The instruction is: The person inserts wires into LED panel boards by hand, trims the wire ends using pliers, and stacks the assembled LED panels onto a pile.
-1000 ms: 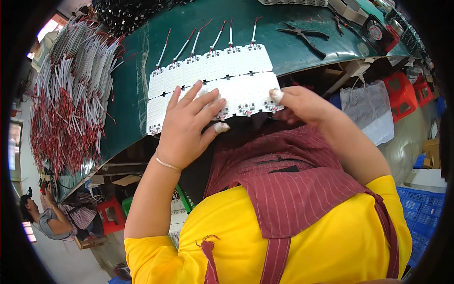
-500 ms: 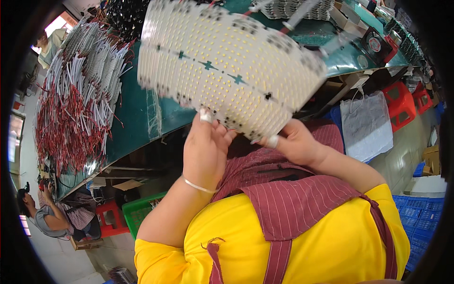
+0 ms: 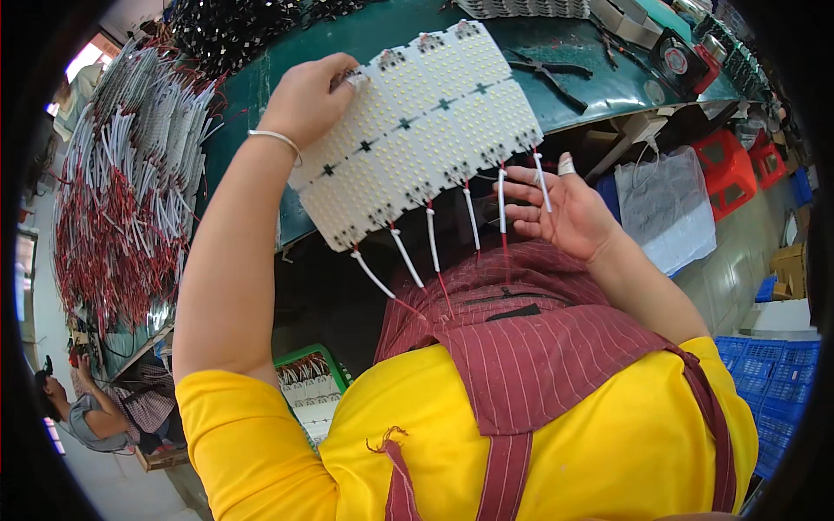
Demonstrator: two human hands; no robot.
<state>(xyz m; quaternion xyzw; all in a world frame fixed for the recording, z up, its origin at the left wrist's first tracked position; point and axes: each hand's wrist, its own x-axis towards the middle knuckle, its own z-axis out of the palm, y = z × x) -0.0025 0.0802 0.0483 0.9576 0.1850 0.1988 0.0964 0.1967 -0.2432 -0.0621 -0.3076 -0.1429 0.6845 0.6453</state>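
Observation:
A white LED panel point(image 3: 426, 113), dotted with rows of small yellow LEDs, is held up in front of me at a tilt. My left hand point(image 3: 313, 100) grips its upper left edge, fingers partly hidden behind it. Several white-sleeved wires point(image 3: 433, 241) with red ends hang from its lower edge. My right hand point(image 3: 565, 208) is open beside the panel's lower right corner, palm up and fingers spread near the last wires. A pale wrap covers its thumb. Whether the right fingers touch a wire I cannot tell.
Cutting pliers point(image 3: 552, 78) lie on the green table point(image 3: 599, 74) behind the panel. A large heap of red and white wired strips point(image 3: 130, 191) covers the table's left. Below is a green crate point(image 3: 314, 354) holding panels. Red stools point(image 3: 725, 174) and blue crates point(image 3: 773, 391) stand right. Another person point(image 3: 82, 408) sits far left.
The panel has turned, and its wires now hang toward me. My left hand moved from its lower edge up to the upper left edge; my right hand let go and opened.

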